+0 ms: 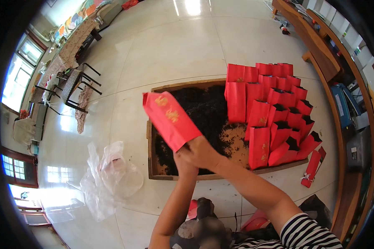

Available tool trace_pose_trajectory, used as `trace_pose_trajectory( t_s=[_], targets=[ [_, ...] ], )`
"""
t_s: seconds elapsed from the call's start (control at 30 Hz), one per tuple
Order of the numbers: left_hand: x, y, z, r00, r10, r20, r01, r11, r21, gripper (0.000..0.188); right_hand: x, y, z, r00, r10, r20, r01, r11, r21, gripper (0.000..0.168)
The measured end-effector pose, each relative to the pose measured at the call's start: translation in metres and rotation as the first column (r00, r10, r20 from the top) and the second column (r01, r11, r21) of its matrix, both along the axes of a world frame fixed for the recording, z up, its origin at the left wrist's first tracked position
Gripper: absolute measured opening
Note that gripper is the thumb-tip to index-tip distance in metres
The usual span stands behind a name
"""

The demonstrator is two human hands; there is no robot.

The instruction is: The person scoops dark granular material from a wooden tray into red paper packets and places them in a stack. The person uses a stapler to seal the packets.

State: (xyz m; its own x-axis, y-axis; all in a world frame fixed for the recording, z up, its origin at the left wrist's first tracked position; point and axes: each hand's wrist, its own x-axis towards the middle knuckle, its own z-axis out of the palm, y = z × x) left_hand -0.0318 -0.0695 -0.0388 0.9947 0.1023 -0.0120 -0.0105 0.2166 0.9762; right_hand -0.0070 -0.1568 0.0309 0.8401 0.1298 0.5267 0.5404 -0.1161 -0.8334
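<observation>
A red paper bag with gold characters [172, 119] is held tilted over the left part of a shallow wooden tray [148, 149]. My left hand [185, 163] is at the bag's near end, and my right hand [202, 153] overlaps it there; the fingers are partly hidden. Dark, loose soil-like material [199, 109] covers much of the tray, with bare tan board showing near its middle. Several red bags [259, 149] stand close together in rows over the tray's right side, many with dark material at their open tops.
Crumpled clear plastic [110, 179] lies on the tiled floor at left. A woven chair [71, 85] stands beyond it. A tied red bundle [311, 168] rests right of the tray, near a wooden shelf unit [327, 93] holding a blue box [344, 104].
</observation>
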Motion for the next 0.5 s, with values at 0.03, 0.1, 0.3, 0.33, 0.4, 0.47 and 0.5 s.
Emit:
trace_pose_trajectory(
  t_s=[0.03, 0.1, 0.3, 0.33, 0.4, 0.47, 0.5],
  targets=[
    [0.003, 0.004, 0.021, 0.925, 0.003, 0.381, -0.202, 0.852, 0.483, 0.035, -0.004, 0.006, -0.003, 0.998, -0.009, 0.069, 0.008, 1.000, 0.011, 0.029],
    [0.001, 0.022, -0.010, 0.988, 0.142, 0.064, -0.121, 0.958, -0.259, 0.035, -0.028, 0.013, -0.014, 0.982, 0.162, -0.098, -0.169, 0.983, -0.065, 0.031],
    [0.002, 0.100, -0.050, 0.939, 0.037, -0.341, -0.198, 0.871, -0.450, 0.024, -0.077, -0.010, -0.084, 0.537, 0.057, -0.842, 0.088, 0.988, 0.123, 0.047],
    [-0.001, 0.107, -0.050, 0.943, -0.022, -0.333, -0.155, 0.855, -0.495, 0.024, -0.078, -0.020, -0.099, 0.269, 0.209, -0.940, 0.352, 0.887, 0.298, 0.052],
    [-0.004, 0.117, -0.059, 0.927, -0.199, -0.318, -0.031, 0.804, -0.594, 0.023, -0.083, -0.039, -0.136, -0.032, 0.469, -0.883, 0.726, 0.618, 0.302, 0.062],
    [-0.014, 0.137, -0.074, 0.924, -0.297, -0.242, 0.057, 0.732, -0.679, 0.026, -0.091, -0.039, -0.153, -0.083, 0.569, -0.818, 0.838, 0.484, 0.252, 0.070],
    [-0.019, 0.145, -0.080, 0.917, -0.342, -0.203, 0.099, 0.690, -0.717, 0.029, -0.090, -0.035, -0.151, -0.099, 0.591, -0.801, 0.862, 0.453, 0.228, 0.070]
  ],
)
